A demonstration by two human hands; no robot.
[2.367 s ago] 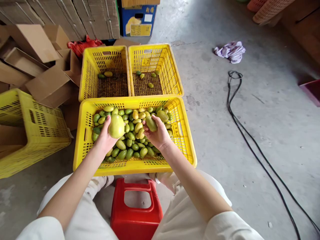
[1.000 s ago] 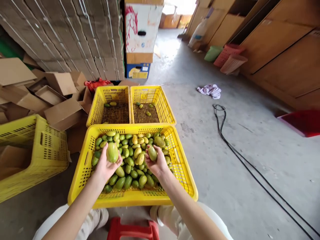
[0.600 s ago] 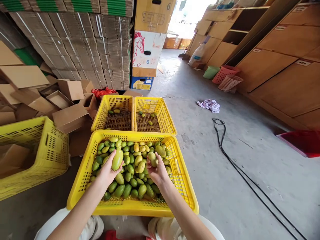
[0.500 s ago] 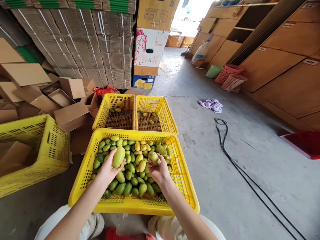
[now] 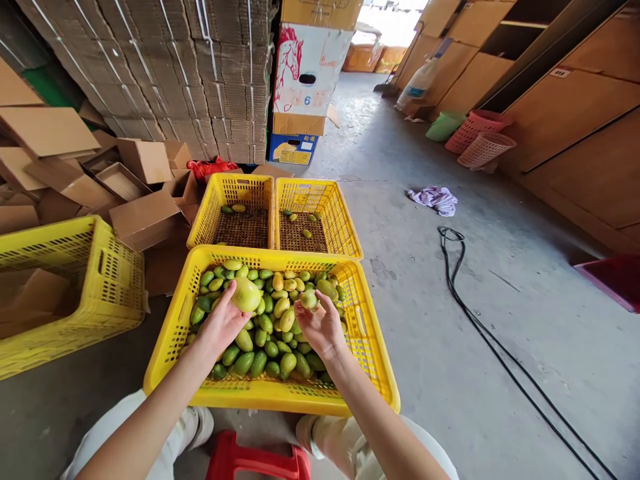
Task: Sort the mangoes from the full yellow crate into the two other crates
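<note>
Left fingers (image 5: 231,293) cup a smooth, rounded yellow-green fruit (image 5: 246,295); right fingers (image 5: 320,303) grip a smaller green one (image 5: 309,299) above the slotted yellow crate (image 5: 273,395).

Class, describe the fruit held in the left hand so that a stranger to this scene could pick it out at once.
Start at the wide yellow plastic crate holding many green and yellow oval fruits. Above it, go to the person's bare left hand. The pale yellow-green rounded fruit it holds looks clearly bigger than the small green fruit in the right hand and those below.
</note>
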